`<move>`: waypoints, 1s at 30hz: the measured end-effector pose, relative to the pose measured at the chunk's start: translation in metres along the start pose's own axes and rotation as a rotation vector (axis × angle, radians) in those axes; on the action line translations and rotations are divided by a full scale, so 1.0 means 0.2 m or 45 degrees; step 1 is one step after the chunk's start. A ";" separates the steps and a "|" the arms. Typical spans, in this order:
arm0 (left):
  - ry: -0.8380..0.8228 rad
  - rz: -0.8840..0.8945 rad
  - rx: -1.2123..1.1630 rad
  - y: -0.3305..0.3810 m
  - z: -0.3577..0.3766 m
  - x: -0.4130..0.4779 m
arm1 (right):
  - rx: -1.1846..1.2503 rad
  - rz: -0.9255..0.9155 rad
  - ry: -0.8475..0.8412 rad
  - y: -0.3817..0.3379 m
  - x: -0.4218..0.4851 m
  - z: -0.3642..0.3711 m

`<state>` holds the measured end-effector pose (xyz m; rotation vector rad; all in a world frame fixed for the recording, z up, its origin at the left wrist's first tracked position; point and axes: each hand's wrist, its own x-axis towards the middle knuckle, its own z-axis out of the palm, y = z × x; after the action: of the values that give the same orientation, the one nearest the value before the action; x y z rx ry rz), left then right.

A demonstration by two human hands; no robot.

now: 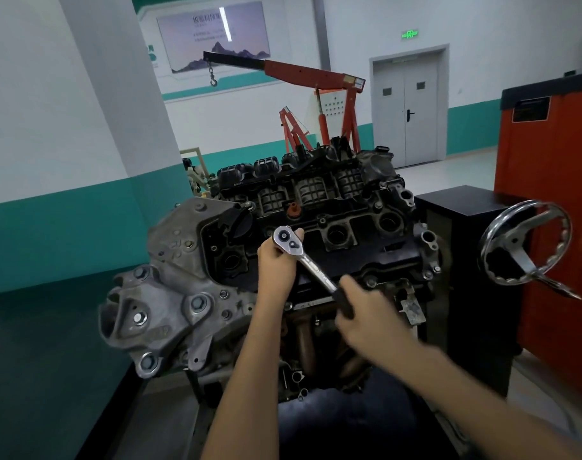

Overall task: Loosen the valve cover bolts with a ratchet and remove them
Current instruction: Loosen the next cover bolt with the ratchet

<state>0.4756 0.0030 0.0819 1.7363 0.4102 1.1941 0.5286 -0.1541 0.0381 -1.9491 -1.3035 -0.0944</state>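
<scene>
Atop the valve cover (366, 257): ratchet (316, 270) head seated, left hand (276, 260) cupping it.
Right hand (366, 313): wrapped round the black grip.
Handling: stiff steel, likely slick; pull from handle end.

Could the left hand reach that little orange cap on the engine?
Probably yes. The left hand holds the ratchet by its head just short of the orange cap, with nothing standing between them, though it would have to let go of the ratchet first.
</scene>
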 end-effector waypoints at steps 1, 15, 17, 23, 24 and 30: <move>0.016 -0.015 -0.018 0.00 0.01 0.01 | 0.186 0.053 0.012 -0.06 -0.04 0.09; -0.017 -0.001 0.024 0.00 -0.04 0.03 | -0.574 -0.363 -0.290 0.09 0.36 -0.46; 0.061 -0.018 -0.061 -0.01 -0.04 0.02 | -0.739 -0.446 -0.243 0.05 0.42 -0.47; 0.044 -0.016 -0.037 -0.01 0.00 0.00 | 0.057 -0.004 -0.072 -0.02 0.02 -0.02; 0.079 -0.003 -0.026 -0.01 0.01 0.00 | 0.225 0.056 -0.079 -0.09 -0.03 0.09; -0.016 0.052 0.048 0.00 -0.08 0.00 | 0.328 0.055 -0.134 -0.15 -0.01 0.19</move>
<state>0.4616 0.0116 0.0840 1.7914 0.3938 1.2110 0.4911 -0.1272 0.0274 -1.7792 -1.2721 0.1916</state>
